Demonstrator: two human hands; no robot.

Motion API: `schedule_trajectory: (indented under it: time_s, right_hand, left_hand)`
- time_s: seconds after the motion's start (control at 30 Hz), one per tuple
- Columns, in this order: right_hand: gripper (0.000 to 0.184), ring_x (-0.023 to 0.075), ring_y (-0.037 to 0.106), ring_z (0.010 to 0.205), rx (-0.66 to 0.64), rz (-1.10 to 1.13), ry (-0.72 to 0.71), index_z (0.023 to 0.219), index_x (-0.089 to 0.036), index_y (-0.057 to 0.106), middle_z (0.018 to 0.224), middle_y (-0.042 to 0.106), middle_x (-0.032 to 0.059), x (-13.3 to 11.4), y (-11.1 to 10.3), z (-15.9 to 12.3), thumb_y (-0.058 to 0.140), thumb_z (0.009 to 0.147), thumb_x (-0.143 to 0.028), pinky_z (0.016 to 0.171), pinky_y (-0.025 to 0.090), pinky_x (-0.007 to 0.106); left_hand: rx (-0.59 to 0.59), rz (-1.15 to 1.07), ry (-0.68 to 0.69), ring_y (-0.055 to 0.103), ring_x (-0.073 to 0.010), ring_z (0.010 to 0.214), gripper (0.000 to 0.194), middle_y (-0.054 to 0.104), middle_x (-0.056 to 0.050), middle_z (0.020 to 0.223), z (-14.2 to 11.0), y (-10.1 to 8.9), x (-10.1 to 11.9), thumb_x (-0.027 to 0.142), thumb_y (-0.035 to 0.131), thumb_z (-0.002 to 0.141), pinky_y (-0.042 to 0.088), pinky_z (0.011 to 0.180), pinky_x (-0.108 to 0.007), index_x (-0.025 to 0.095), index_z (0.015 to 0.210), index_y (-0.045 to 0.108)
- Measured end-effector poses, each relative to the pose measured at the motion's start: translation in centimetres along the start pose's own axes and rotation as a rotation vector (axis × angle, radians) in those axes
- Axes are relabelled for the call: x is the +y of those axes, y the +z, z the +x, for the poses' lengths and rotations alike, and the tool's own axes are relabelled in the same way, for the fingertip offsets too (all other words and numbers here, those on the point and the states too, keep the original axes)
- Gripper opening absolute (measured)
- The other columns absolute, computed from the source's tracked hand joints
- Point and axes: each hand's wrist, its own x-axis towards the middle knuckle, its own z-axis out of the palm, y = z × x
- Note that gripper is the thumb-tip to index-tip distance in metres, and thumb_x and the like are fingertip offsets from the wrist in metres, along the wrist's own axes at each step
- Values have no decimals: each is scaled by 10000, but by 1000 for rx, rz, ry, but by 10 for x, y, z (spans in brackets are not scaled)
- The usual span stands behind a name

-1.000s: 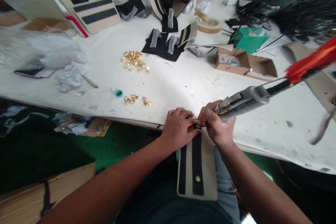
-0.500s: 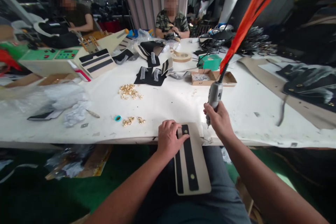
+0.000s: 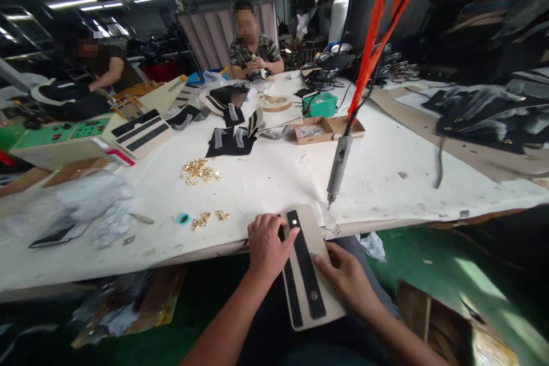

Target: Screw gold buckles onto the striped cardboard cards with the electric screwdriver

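A beige panel (image 3: 314, 240) with two black strips lies over my lap, its far end at the table edge. Two round metal fittings show on the wider strip (image 3: 305, 274), one near each end. My left hand (image 3: 269, 243) grips the panel's far left side, thumb on top and fingers over the edge. On the right edge, my right hand (image 3: 345, 271) holds the panel with its thumb on top; the other fingers are partly hidden. A grey electric screwdriver (image 3: 339, 168) hangs tip down from an orange strap (image 3: 373, 51), just beyond the panel and apart from both hands.
Gold metal fittings (image 3: 198, 171) lie in a pile, with smaller groups near a teal ring (image 3: 184, 218). Cardboard trays (image 3: 311, 132), a green box (image 3: 319, 105) and black pieces (image 3: 231, 142) stand farther back. A co-worker (image 3: 257, 57) sits across the white table (image 3: 257, 191).
My right hand has let go of the screwdriver and moved down to the panel's right edge. The screwdriver now hangs freely. My left hand keeps its hold, and the view has turned right.
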Motion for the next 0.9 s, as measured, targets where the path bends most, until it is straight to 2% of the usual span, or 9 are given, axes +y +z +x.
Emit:
schedule_trajectory:
  time_s: [0.07, 0.13, 0.27, 0.33, 0.47, 0.57, 0.67, 0.77, 0.9]
  right_hand:
    - [356, 333, 764, 1076, 46, -31, -179, 1230, -205, 772, 1140, 799, 120, -12, 11, 0, 656, 1005, -455, 930, 643, 455]
    - [309, 297, 747, 1059, 18, -118, -353, 1275, -233, 764, 1138, 772, 112, -26, 21, -1, 619, 1023, -337, 953, 628, 430]
    - [454, 261, 741, 932, -203, -268, -454, 1420, -275, 674, 1095, 736, 102, -50, 40, -10, 611, 980, -181, 851, 644, 389]
    - [468, 269, 749, 953, -291, -306, -444, 1392, -287, 684, 1137, 739, 102, -59, 46, -16, 643, 946, -150, 838, 646, 384]
    - [304, 223, 746, 836, -396, -286, -420, 1235, -291, 761, 1027, 764, 61, -78, 41, -21, 671, 965, -184, 712, 620, 316]
    - [199, 199, 728, 776, -183, -275, -455, 1172, -272, 775, 936, 760, 42, -86, 27, -10, 693, 991, -266, 684, 599, 307]
    - [227, 197, 710, 751, 44, -399, -494, 1172, -254, 774, 987, 753, 61, -81, 15, 11, 747, 964, -340, 631, 571, 322]
    - [254, 198, 710, 763, 59, -489, -499, 1171, -250, 781, 1036, 752, 73, -71, 15, 28, 772, 949, -372, 626, 560, 329]
    - [124, 183, 706, 776, 69, -396, -504, 1056, -247, 780, 973, 748, 46, -64, 25, 33, 781, 947, -307, 701, 577, 326]
  left_hand:
    - [38, -142, -13, 649, -325, 1140, 213, 745, -80, 1124, -9, -6, 3, 406, 714, 965, 473, 1023, -518, 245, 1104, 710]
    - [51, -387, -81, 653, -322, 1244, 383, 728, -105, 1305, -21, -14, 7, 452, 653, 1000, 486, 1092, -515, 245, 1322, 662]
    - [-22, -861, -340, 564, -303, 1456, 564, 612, -84, 1566, -45, -34, 21, 554, 564, 1046, 484, 1178, -426, 274, 1535, 549]
    - [-33, -944, -427, 583, -320, 1436, 555, 651, -80, 1527, -51, -42, 26, 591, 597, 1023, 486, 1175, -408, 259, 1467, 635]
    - [-55, -1017, -582, 745, -331, 1134, 500, 823, -85, 1165, -54, -46, 27, 620, 656, 980, 567, 1015, -393, 197, 1204, 800]
    - [-31, -1155, -639, 750, -315, 1100, 462, 835, -67, 1112, -52, -42, 26, 598, 684, 971, 568, 989, -368, 196, 1153, 822]
    - [-43, -1275, -643, 749, -309, 1108, 443, 830, -69, 1143, -50, -39, 29, 570, 718, 960, 559, 1011, -366, 199, 1183, 816]
    - [-86, -1356, -600, 744, -315, 1118, 444, 821, -83, 1167, -49, -39, 35, 557, 692, 985, 559, 1014, -379, 198, 1223, 802]
    - [-93, -1353, -563, 727, -323, 1140, 460, 813, -92, 1171, -50, -41, 38, 566, 639, 1018, 551, 1014, -382, 191, 1237, 791]
